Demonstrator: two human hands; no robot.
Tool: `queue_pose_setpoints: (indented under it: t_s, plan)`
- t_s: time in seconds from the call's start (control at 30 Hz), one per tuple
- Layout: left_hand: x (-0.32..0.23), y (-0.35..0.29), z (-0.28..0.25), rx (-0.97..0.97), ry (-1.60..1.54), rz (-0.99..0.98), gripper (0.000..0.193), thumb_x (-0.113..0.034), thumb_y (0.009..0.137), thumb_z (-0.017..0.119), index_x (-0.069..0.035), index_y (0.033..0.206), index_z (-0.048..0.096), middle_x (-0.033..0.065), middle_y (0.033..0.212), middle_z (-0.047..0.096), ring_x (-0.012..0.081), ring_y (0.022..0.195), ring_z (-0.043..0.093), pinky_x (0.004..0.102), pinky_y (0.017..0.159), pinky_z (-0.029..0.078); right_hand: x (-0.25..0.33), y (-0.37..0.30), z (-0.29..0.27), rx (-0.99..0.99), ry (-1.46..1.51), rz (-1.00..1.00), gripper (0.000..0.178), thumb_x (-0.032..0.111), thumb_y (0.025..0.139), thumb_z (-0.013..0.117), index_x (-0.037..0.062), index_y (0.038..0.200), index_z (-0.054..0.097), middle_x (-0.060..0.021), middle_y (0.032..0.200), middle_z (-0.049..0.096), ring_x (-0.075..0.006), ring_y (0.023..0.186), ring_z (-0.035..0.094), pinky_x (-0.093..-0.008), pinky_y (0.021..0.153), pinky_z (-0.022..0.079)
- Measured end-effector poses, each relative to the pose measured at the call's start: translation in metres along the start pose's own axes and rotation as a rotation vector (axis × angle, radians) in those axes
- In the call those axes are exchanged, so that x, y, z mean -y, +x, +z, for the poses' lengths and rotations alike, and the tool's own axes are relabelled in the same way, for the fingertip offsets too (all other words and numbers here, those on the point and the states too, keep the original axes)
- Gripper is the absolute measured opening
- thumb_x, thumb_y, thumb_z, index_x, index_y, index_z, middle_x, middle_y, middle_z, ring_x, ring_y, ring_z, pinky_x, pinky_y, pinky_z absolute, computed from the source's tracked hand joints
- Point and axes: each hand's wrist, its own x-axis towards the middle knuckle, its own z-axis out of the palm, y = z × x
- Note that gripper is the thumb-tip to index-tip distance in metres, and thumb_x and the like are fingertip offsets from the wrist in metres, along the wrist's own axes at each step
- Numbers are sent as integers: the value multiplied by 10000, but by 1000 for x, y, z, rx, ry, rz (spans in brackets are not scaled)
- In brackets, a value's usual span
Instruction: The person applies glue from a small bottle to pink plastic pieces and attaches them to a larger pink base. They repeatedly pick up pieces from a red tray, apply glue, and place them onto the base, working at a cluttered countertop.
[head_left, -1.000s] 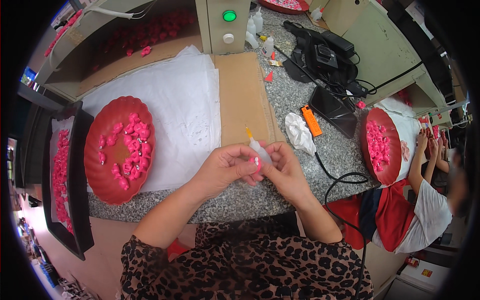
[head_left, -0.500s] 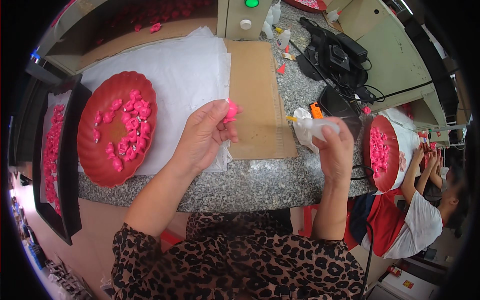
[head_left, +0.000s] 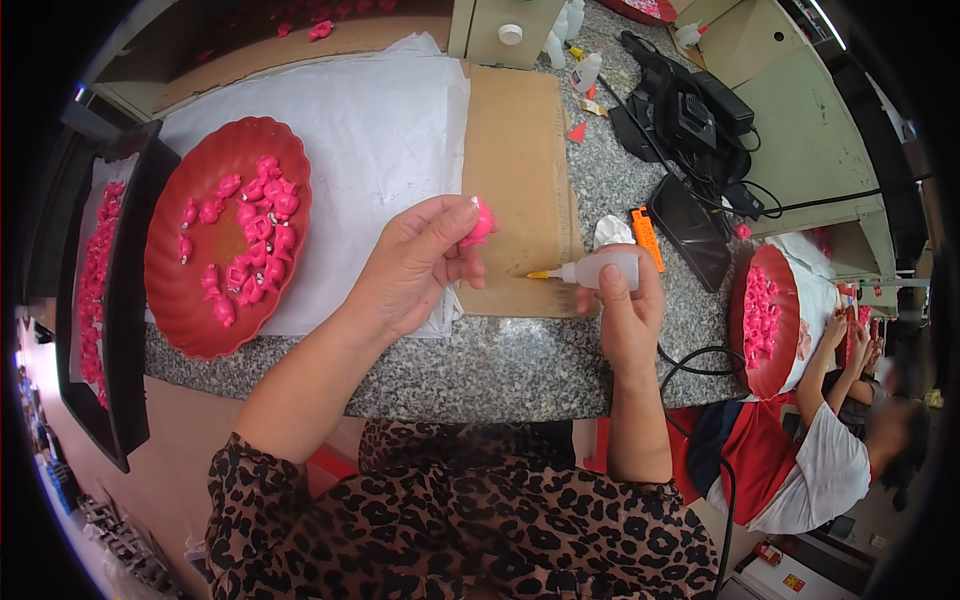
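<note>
Between the thumb and fingers of my left hand (head_left: 425,255) is a small pink plastic figure (head_left: 481,222), held above the cardboard sheet (head_left: 515,130). My right hand (head_left: 628,315) grips a whitish squeeze bottle (head_left: 607,270) on its side. The bottle's yellow-tipped nozzle points left toward the figure, with a gap between them. Left of my hands, a red scalloped plate (head_left: 175,310) holds several more pink figures (head_left: 258,228). White paper (head_left: 370,120) lies under the plate and beside the cardboard.
A black tray (head_left: 125,430) of small pink pieces stands far left. To the right lie an orange tool (head_left: 646,240), crumpled white tissue (head_left: 612,231), and black devices with cables (head_left: 695,120). Another red plate (head_left: 783,330) of pink pieces sits near a co-worker (head_left: 825,460) at the right.
My right hand has moved left with the squeeze bottle, bringing the nozzle closer to the pink figure. The crumpled tissue and orange tool are now less covered. My left hand keeps its hold.
</note>
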Motion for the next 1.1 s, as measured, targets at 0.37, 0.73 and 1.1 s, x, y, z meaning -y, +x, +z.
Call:
queue_pose_setpoints:
  t_s: [0.37, 0.73, 1.1]
  plan:
    - [1, 0, 0, -2, 33, 1, 334, -292, 857, 520, -9, 1033, 547, 13, 804, 556, 104, 616, 499, 232, 550, 427, 1, -2, 1, -6, -158, -28, 200, 180, 848, 539, 7, 914, 464, -52, 771, 531, -78, 607, 494, -194, 518, 405]
    - [0, -1, 1, 0, 32, -3, 335, -283, 855, 526, -7, 1043, 545, 4, 801, 550, 99, 619, 487, 227, 556, 413, 1, -1, 1, -15, -155, -17, 176, 160, 849, 535, 7, 901, 466, -50, 764, 529, -76, 599, 491, -194, 510, 402]
    - [3, -1, 3, 86, -27, -26, 297, -167, 843, 544, 2, 1085, 513, 54, 944, 578, 116, 755, 549, 247, 659, 463, 5, 3, -4, -117, 222, 12, 216, 231, 849, 534, 21, 883, 497, -61, 717, 551, -95, 577, 498, -214, 493, 398]
